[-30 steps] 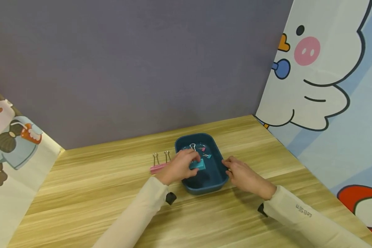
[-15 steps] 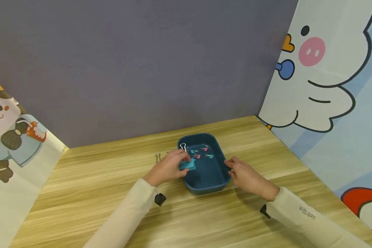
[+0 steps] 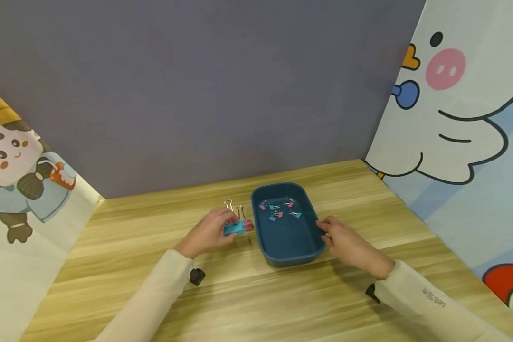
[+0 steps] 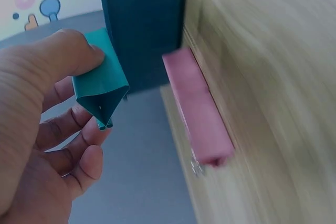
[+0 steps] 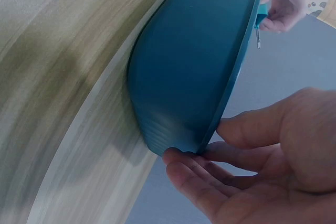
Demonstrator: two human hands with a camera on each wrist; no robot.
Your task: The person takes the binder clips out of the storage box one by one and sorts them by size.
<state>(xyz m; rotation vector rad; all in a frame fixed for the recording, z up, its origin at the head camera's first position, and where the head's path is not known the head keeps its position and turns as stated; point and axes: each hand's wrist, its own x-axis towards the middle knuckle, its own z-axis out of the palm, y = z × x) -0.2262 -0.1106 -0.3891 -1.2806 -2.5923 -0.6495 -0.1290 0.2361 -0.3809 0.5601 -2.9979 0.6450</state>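
Note:
My left hand (image 3: pixel 209 233) pinches a large teal binder clip (image 3: pixel 234 228) between thumb and fingers, just left of the dark blue bin (image 3: pixel 288 244). In the left wrist view the thumb presses the flat spine of the teal clip (image 4: pixel 100 80). A large pink binder clip (image 3: pixel 248 225) lies on the table between that hand and the bin, partly hidden in the head view. My right hand (image 3: pixel 350 244) grips the bin's right rim, thumb on top and fingers against the outer wall (image 5: pixel 178 77). Inside the bin lie several small binder clips (image 3: pixel 296 214), pink, teal and blue.
The wooden table (image 3: pixel 154 285) runs back to a grey panel (image 3: pixel 222 95). Cartoon-printed panels stand at the left (image 3: pixel 30 161) and right (image 3: pixel 466 142).
My left hand has lifted the teal binder clip out of the bin and carried it left over the rim, to beside the pink clip. The right hand has stayed on the bin's rim.

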